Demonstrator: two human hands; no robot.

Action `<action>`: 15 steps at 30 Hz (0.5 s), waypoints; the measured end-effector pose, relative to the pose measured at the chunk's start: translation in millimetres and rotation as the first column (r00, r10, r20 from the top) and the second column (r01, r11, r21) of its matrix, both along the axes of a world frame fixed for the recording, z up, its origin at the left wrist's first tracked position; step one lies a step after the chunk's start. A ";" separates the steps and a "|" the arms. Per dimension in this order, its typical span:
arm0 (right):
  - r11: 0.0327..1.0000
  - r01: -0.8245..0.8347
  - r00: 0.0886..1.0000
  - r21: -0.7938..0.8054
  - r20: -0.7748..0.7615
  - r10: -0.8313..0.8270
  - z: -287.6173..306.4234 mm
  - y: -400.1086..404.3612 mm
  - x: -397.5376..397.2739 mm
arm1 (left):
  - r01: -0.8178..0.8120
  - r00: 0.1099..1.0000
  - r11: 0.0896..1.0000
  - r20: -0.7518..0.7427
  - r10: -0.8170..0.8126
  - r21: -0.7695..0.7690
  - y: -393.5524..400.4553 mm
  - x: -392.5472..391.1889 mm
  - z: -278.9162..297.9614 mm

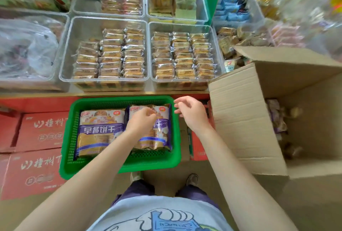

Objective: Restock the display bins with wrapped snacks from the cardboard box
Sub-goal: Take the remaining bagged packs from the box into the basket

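Note:
A green plastic basket (pixel 167 158) sits on the floor in front of me with two large purple biscuit bags side by side, one on the left (pixel 100 130) and one on the right (pixel 161 134). My left hand (pixel 141 121) hovers over the right bag with loosely curled fingers and holds nothing I can see. My right hand (pixel 190 113) hangs empty just past the basket's right rim, fingers relaxed. The open cardboard box (pixel 246 119) stands at the right, with several wrapped snacks (pixel 277 117) in its bottom. Clear display bins (pixel 105 80) (pixel 185 80) of small wrapped biscuits fill the shelf above.
Red cartons (pixel 37 132) are stacked on the left of the floor. A clear bin with a plastic bag (pixel 26 49) is at the far left of the shelf. More bins of mixed snacks (pixel 235 6) lie behind and to the right. My feet (pixel 192 179) stand just behind the basket.

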State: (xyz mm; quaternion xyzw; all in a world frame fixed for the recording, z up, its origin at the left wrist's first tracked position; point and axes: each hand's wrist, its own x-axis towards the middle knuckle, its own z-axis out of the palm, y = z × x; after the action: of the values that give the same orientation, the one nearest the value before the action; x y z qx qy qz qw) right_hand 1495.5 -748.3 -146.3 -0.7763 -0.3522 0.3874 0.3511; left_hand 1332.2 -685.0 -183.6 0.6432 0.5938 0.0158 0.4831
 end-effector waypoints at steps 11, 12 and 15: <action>0.934 0.337 0.938 0.121 0.042 -0.344 97.5 -114.0 250.9 | 0.250 0.806 0.731 0.281 -0.520 0.635 -104.6 227.0 145.5; 0.953 0.302 0.951 -0.004 0.072 -0.301 84.8 -124.6 281.6 | 0.315 0.792 0.689 0.220 -0.570 0.653 -116.5 252.4 148.2; 0.952 0.195 0.961 -0.237 0.239 -0.138 49.7 -150.1 365.6 | 0.492 0.738 0.566 0.027 -0.674 0.662 -142.8 325.4 147.2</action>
State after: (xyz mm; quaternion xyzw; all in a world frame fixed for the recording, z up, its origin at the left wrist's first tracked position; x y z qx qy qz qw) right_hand 1861.2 -898.4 -96.6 -0.8805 -0.2682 0.3105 0.2373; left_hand 1657.6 -827.8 -36.4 0.9151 0.2315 0.1359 0.3010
